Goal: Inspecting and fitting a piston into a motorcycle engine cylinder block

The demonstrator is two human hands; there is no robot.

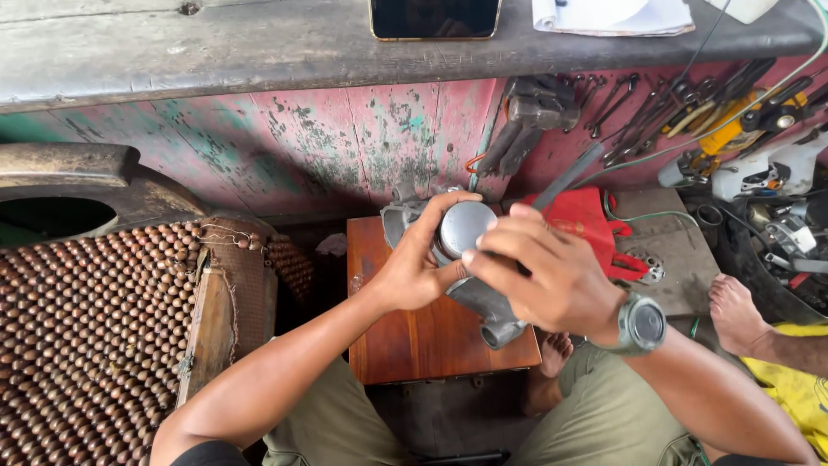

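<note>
A small, reddish-brown, polished wooden table [405, 332] is seen at the middle, low to the floor. A worn, grey, weathered wooden shelf [259, 43] is run across the top, and a dark rectangular phone with a gold edge [435, 17] and a stack of white papers [614, 15] are laid on it. A red cloth bag [591, 220] is laid beside the table on a grey mat [673, 250].

Two hands [414, 267] [543, 267], one metal part [461, 233], one wooden stool [414, 336], one wristwatch [640, 324], one red bag [586, 216]
</note>
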